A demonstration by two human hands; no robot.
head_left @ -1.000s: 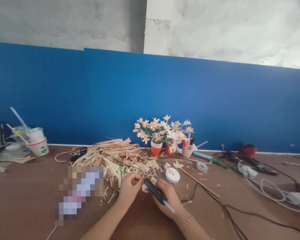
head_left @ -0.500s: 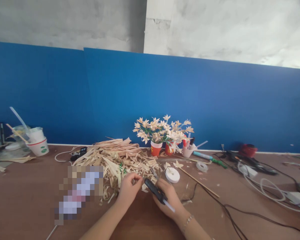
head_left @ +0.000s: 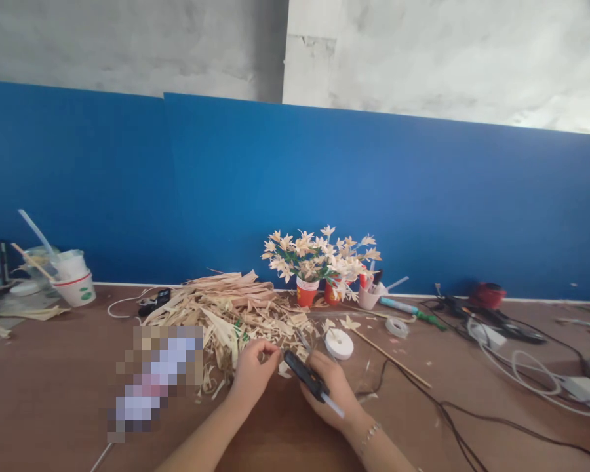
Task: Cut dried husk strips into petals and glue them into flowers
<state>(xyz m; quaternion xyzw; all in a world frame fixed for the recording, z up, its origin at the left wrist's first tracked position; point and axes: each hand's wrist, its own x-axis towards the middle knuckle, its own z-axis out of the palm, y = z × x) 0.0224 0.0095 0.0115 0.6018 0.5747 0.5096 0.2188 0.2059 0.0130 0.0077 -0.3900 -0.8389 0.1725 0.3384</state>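
My right hand (head_left: 332, 388) is wrapped round a black hot glue gun (head_left: 305, 375); a whitish glue stick (head_left: 333, 405) pokes out of its rear end. Thumb and fingertips of my left hand (head_left: 256, 367) are pinched together just left of the gun's front end. Whatever lies in that pinch is too small to make out. Behind both hands spreads a heap of dry, pale husk strips (head_left: 226, 321). A white roll of tape (head_left: 339, 344) lies beyond my right hand, with a loose husk flower (head_left: 350, 323) behind it.
Husk flowers (head_left: 324, 252) stand in red paper cups (head_left: 307, 295) before the blue partition (head_left: 373, 177). A thin stick (head_left: 393, 359) and black cables (head_left: 452, 419) lie to the right. A white cup (head_left: 76, 290) stands at far left. A pixelated patch hides something left of my hands.
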